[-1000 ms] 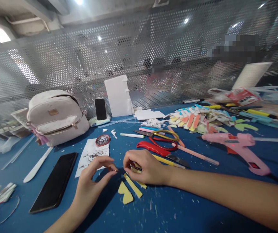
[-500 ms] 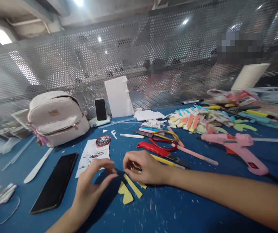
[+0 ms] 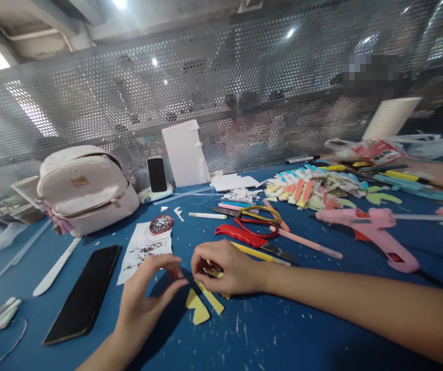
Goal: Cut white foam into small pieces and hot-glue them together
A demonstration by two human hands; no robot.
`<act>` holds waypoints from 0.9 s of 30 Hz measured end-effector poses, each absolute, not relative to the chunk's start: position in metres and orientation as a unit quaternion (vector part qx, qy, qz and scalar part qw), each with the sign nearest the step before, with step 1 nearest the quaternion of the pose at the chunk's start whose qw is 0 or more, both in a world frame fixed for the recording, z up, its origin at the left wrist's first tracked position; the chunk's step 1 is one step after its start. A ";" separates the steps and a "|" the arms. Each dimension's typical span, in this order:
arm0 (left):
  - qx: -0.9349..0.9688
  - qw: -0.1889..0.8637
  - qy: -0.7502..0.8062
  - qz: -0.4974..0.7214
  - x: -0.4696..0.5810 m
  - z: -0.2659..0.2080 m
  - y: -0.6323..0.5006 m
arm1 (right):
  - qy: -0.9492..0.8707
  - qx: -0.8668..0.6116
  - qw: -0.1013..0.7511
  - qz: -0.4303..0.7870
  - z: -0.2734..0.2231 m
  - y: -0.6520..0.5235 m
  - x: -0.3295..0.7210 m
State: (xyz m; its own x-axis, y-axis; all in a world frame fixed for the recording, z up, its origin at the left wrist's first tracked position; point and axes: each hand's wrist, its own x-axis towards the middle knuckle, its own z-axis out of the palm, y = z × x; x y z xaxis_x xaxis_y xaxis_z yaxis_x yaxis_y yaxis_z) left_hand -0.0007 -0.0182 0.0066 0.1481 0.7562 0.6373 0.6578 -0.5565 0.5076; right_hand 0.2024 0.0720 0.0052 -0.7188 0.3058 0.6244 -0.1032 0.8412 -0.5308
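My left hand [image 3: 147, 291] is closed, its thumb and fingertips drawn together beside the right fingertips. A tiny, thin dark thing seems to lie between the two hands, too small to name. My right hand [image 3: 227, 268] is closed in a pinch, and what it grips is hidden. Just below the fingertips lie a yellow notched piece [image 3: 198, 308] and a yellow strip [image 3: 210, 297]. More yellow bits show partly under the right hand. Behind the left hand, a white paper sheet [image 3: 132, 255] carries small dark bits and a red-rimmed round dish [image 3: 161, 224] full of glittery pieces.
Red-handled scissors [image 3: 258, 226], a red-handled cutter [image 3: 242, 236] and pens lie beyond the right hand. To the right is a pink glue gun [image 3: 376, 226]. A black phone [image 3: 84, 293] and white backpack [image 3: 89, 190] stand left. Coloured scraps [image 3: 310, 185] are heaped behind.
My right hand has come slightly left, its fingertips closer to those of the left hand. The view has shifted a little.
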 end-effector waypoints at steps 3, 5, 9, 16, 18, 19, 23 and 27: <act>0.759 0.050 0.462 0.456 0.002 0.006 -0.018 | -0.890 -0.057 0.360 0.273 0.004 0.073 0.202; 0.764 0.045 0.457 0.453 0.003 0.006 -0.018 | -0.893 -0.060 0.354 0.273 0.002 0.073 0.202; 0.772 0.032 0.452 0.446 0.007 0.006 -0.017 | -0.892 -0.059 0.353 0.277 0.000 0.074 0.201; 0.766 0.024 0.444 0.464 0.011 0.007 -0.016 | -0.871 -0.093 0.338 0.344 0.006 0.073 0.201; 0.762 0.027 0.450 0.466 0.009 0.007 -0.016 | -0.861 -0.098 0.339 0.367 0.008 0.072 0.202; 0.759 0.029 0.452 0.468 0.008 0.007 -0.016 | -0.857 -0.099 0.339 0.375 0.008 0.072 0.203; 0.749 0.037 0.456 0.479 0.003 0.007 -0.016 | -0.847 -0.115 0.349 0.385 0.008 0.073 0.204; 0.745 0.042 0.457 0.484 0.000 0.005 -0.017 | -0.840 -0.133 0.361 0.384 0.010 0.072 0.204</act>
